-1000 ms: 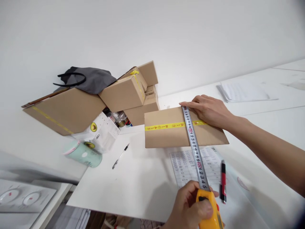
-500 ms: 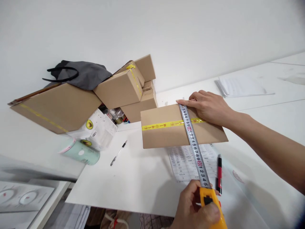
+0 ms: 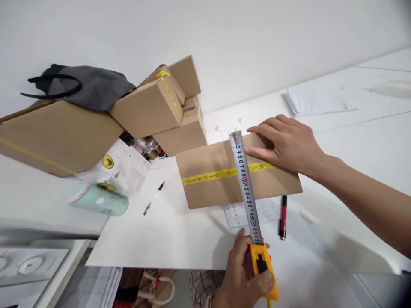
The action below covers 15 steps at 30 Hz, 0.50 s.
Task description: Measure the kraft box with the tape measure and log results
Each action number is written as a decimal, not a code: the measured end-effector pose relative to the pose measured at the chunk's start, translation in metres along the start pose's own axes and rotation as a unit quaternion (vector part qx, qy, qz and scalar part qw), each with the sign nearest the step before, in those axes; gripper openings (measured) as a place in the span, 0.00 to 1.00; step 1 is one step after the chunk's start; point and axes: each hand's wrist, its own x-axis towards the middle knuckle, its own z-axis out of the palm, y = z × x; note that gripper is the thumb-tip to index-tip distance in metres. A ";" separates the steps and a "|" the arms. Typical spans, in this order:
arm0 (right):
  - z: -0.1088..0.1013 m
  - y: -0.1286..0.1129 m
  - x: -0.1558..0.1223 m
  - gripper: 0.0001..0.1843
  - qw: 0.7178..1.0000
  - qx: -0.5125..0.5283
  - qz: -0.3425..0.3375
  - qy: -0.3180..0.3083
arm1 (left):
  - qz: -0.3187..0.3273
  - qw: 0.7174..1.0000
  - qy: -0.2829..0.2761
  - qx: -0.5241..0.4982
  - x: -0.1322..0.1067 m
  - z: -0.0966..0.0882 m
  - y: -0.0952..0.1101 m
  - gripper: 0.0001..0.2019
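Observation:
My left hand [image 3: 239,278] is closed round a yellow tape measure [image 3: 265,271], thumb on its front near the black lock. The metal blade [image 3: 244,188] runs out across a cardboard box [image 3: 212,190] with yellow printed tape. Its hooked end sticks up just past the box's far edge. My right hand [image 3: 289,143] grips the box at its far right, thumb against the face and fingers over the far edge, apart from the blade. Beneath the box lies a printed sheet [image 3: 236,218], partly covered, with a red and black pen [image 3: 283,218] to its right.
On the left stand stacked cardboard boxes [image 3: 147,111], a grey bag [image 3: 93,87], a white avocado-print package [image 3: 128,169] and a mint-green container [image 3: 105,201]. A thin pen [image 3: 154,197] lies on the white table [image 3: 154,244]. Papers [image 3: 317,102] rest at the back right.
The tape's hooked end has come away from my right fingertips and shifted left along the box. My right thumb now shows on the box face. The view has shifted slightly.

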 end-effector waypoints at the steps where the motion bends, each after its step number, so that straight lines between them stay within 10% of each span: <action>1: -0.002 -0.003 -0.008 0.31 1.000 -0.001 0.002 0.012 | 0.005 1.000 -0.005 0.008 -0.001 -0.002 0.000 0.30; 10: 0.020 -0.006 -0.064 0.24 0.999 0.027 0.029 -0.029 | 0.017 0.990 -0.017 0.141 0.005 -0.004 0.013 0.32; 15: -0.007 -0.002 -0.059 0.27 0.965 0.183 0.187 0.023 | 0.037 0.971 -0.019 0.234 0.008 0.001 0.027 0.25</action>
